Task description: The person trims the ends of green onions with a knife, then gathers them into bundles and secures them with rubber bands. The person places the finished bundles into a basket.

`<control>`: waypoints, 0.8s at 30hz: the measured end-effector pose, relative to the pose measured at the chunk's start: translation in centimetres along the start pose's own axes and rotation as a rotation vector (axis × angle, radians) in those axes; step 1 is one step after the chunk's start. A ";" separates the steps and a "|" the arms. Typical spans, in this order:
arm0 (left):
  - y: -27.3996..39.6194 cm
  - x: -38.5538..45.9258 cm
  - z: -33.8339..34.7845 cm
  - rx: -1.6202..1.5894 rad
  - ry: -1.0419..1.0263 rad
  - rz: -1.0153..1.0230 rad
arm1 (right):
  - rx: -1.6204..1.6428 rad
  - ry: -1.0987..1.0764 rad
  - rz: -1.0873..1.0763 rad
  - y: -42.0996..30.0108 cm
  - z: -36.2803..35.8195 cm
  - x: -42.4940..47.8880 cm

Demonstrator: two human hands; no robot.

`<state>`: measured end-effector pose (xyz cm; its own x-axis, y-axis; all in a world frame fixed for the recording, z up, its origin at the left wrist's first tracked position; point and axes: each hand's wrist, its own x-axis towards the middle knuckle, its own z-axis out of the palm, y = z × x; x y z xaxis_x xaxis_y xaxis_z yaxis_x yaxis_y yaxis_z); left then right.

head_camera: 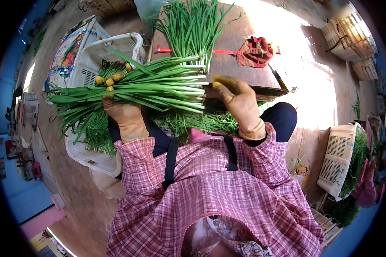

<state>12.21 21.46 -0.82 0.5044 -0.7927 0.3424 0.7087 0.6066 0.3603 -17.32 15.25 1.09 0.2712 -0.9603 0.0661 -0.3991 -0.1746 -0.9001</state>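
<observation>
My left hand (124,110), in a rubber glove with yellowed fingertips, grips a bunch of green garlic chives (148,85) around its leafy part. The pale cut ends of the bunch point right, roughly level with one another. My right hand (239,102), gloved too, is just right of those ends, apart from them, its fingers slightly blurred and holding nothing that I can see. Beyond the held bunch, a second pile of chives (193,32) lies on a low wooden board (226,70), across a red strip (225,52).
A crumpled red cloth (256,51) lies on the board's right side. To my left stands a white plastic crate (95,162) with greens inside. Loose trimmings (196,122) lie between my knees. Another crate (337,160) with greens stands at the far right.
</observation>
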 end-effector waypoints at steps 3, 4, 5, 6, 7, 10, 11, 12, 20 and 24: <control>-0.1 0.1 -0.1 0.048 -0.037 0.002 | -0.192 0.111 -0.289 -1.9 -1.3 1.0; -0.3 0.0 0.4 0.027 -0.053 -0.026 | -0.236 0.115 -0.459 -3.3 -1.2 2.2; -0.4 -0.2 0.9 0.029 -0.046 -0.042 | -0.280 0.120 -0.630 -4.1 -0.8 3.2; -1.1 -0.2 1.3 0.012 -0.045 -0.060 | -0.367 0.045 -0.694 -4.2 -0.5 4.1; -1.5 0.0 1.5 -0.005 -0.044 -0.077 | -0.306 -0.038 -0.754 -3.6 0.5 5.4; -0.6 0.5 0.4 0.064 0.176 -0.056 | 0.017 -0.583 -0.340 -3.3 1.9 4.6; -0.4 0.8 0.2 0.082 0.249 -0.050 | 0.000 -0.591 -0.411 -2.6 2.9 3.9; -0.5 0.5 0.6 0.112 0.299 -0.071 | -0.149 -0.585 -0.427 -2.5 3.7 3.1; -0.5 -0.4 1.9 0.127 0.629 -0.339 | -0.026 -0.481 -0.060 0.5 7.7 -0.4; -1.7 0.5 3.1 0.189 0.606 -0.327 | 0.268 -0.497 -0.075 2.0 8.3 0.0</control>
<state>9.77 20.22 1.42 0.5051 -0.7969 -0.3316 0.8004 0.2887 0.5253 -10.87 16.70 -4.32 0.6956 -0.7182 -0.0177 -0.1439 -0.1151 -0.9829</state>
